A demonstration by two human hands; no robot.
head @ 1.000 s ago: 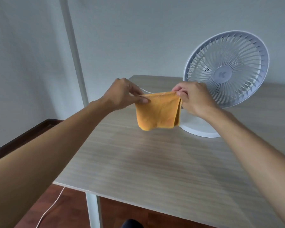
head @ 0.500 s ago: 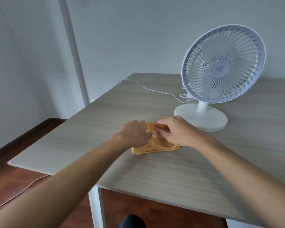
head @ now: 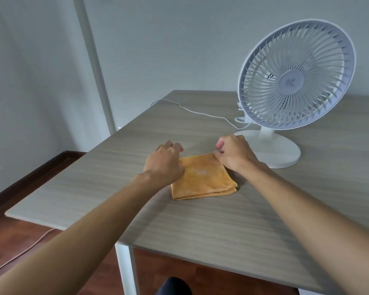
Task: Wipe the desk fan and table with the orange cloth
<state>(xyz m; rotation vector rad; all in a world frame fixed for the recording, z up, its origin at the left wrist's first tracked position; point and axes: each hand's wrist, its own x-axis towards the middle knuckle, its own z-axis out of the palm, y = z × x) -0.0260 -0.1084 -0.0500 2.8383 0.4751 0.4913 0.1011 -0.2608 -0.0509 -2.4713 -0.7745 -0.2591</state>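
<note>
The orange cloth (head: 202,177) lies folded flat in a square on the wooden table (head: 200,226). My left hand (head: 164,165) hovers over the cloth's left edge with loosely curled fingers and holds nothing. My right hand (head: 234,154) is at the cloth's far right corner. Its fingertips touch that corner and the thumb is lifted clear. The white desk fan (head: 294,81) stands upright on its round base (head: 273,152), just behind and to the right of my right hand, with the grille facing me.
The fan's thin white cord (head: 200,112) runs across the far table top and over the far left edge. A white pole (head: 94,67) stands by the wall at the left. Below the table's left and near edges is dark wood floor (head: 19,241) with a cable on it.
The cloth hung between both hands in the air in front of the fan. It has been lowered onto the table and laid flat, and both hands have loosened their pinch on its top corners.
</note>
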